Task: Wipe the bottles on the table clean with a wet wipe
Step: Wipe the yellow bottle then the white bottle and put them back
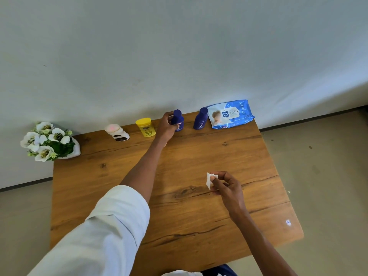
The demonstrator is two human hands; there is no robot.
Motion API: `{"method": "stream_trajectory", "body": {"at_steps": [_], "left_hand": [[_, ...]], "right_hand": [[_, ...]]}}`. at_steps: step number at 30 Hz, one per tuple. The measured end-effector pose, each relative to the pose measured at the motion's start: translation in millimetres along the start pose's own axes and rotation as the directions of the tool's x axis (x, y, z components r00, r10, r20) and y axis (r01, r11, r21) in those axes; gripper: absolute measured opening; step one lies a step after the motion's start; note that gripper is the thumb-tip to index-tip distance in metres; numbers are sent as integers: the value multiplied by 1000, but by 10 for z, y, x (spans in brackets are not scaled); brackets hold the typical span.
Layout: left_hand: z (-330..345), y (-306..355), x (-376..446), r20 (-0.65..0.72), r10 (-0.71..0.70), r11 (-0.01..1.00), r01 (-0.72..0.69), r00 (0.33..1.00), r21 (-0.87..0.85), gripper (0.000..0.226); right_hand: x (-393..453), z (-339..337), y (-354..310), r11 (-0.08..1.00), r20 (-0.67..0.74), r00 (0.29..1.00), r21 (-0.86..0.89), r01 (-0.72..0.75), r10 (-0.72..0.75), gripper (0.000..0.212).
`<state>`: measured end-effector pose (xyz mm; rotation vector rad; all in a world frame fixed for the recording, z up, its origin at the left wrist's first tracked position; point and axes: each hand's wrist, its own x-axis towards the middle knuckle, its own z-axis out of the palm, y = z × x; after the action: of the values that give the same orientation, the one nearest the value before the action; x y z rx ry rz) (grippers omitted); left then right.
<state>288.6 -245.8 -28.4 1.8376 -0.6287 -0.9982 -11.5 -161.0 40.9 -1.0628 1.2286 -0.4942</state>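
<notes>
The dark blue bottle (177, 120) stood upright at the table's (179, 212) far edge, and the left hand (166, 126) had its fingers curled round it. The right hand (227, 186) pinched a small folded wet wipe (208, 180) above the middle of the table. A second blue bottle (200, 121) stood just beside, then the wipes pack (231, 114); a yellow jar (146, 127) stood on the other side.

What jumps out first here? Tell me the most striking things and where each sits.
The left hand grips a dark blue plastic bottle in the row at the wooden table's far edge. Nearer, over the middle, the right hand pinches a small crumpled white wet wipe. The bright blue wipes pack leans against the wall at the far right corner.
</notes>
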Motion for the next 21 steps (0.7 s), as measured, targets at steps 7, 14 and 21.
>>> {"method": "stream_trajectory", "body": {"at_steps": [7, 14, 21], "left_hand": [[-19, -4, -146, -18, -4, 993, 2, 1000, -120, 72], [-30, -253, -1027, -361, -59, 978, -18, 931, -206, 34], [-550, -441, -940, -450, -67, 988, -2, 891, -153, 59]], "right_hand": [[-7, 19, -42, 1000, 2, 1000, 1, 11, -11, 11], [-16, 134, -104, 997, -1, 1000, 73, -13, 13, 13], [-14, 317, -96, 996, 68, 998, 84, -16, 10, 18]]}}
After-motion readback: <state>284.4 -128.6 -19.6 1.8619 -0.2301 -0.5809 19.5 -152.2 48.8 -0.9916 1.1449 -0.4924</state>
